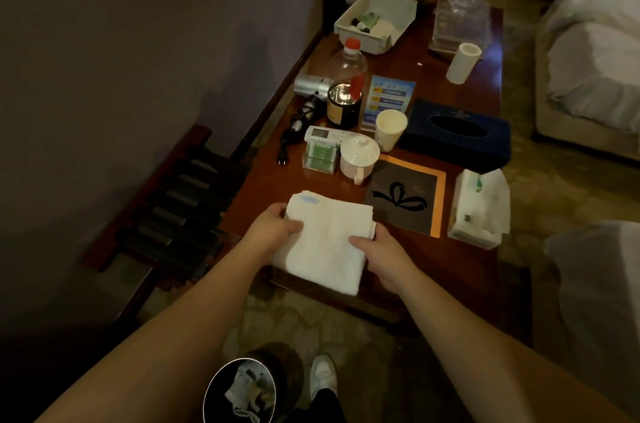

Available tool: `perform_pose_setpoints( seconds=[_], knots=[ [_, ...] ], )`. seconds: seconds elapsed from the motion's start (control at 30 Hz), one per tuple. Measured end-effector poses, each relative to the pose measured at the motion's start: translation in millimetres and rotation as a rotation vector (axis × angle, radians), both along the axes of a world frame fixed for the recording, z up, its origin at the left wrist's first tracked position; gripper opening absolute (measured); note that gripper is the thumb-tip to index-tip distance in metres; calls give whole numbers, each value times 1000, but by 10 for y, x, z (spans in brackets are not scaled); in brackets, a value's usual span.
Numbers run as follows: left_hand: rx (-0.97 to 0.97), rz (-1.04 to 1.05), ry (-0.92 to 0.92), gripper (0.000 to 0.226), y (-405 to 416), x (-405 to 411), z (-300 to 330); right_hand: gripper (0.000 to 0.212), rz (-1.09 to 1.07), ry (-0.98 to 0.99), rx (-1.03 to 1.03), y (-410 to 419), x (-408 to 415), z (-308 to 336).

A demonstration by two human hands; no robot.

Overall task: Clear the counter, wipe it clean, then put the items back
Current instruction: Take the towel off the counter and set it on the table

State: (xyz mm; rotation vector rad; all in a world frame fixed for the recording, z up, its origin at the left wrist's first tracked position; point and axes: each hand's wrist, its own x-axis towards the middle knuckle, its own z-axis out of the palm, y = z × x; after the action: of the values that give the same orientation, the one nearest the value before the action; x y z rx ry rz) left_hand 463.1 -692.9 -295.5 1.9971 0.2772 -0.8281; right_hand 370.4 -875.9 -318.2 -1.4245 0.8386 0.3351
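A folded white towel point(329, 242) lies at the near end of the dark wooden counter point(460, 263). My left hand point(273, 228) grips its left edge and my right hand point(377, 246) grips its right edge, thumbs on top. Behind the towel stand a lidded white cup point(358, 156), a green box point(320, 154), a remote point(325, 135), a paper cup point(389, 128), a dark folder with a bow point(405, 197), a black tissue box point(457, 131) and a white tissue pack point(479, 209).
Farther back are a hair dryer point(310, 93), a dark jar point(344, 104), a red-capped bottle point(348, 62), a blue sign point(389, 100), a white tray point(375, 19), a white roll point(464, 62) and clear containers point(462, 22). A bin point(239, 391) stands by my shoe. A bed point(595, 52) is on the right.
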Motion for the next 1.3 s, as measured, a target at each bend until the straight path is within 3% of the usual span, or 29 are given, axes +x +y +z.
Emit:
perform_pose_setpoints(
  seconds=[0.27,0.8,0.97,1.3],
  knots=[
    [-6,-49,-33,51,-2,433,-243,53,-8,27,-79,32,357,-220],
    [233,-185,-126,61,-107,482,-432,52,176,111,-451,43,469,-340],
    [274,-97,-156,68,85,347,-272,65,249,93,-547,-34,401,-141],
    [61,184,-350,46,659,-882,420,38,328,-40,-684,120,-396,515]
  ],
)
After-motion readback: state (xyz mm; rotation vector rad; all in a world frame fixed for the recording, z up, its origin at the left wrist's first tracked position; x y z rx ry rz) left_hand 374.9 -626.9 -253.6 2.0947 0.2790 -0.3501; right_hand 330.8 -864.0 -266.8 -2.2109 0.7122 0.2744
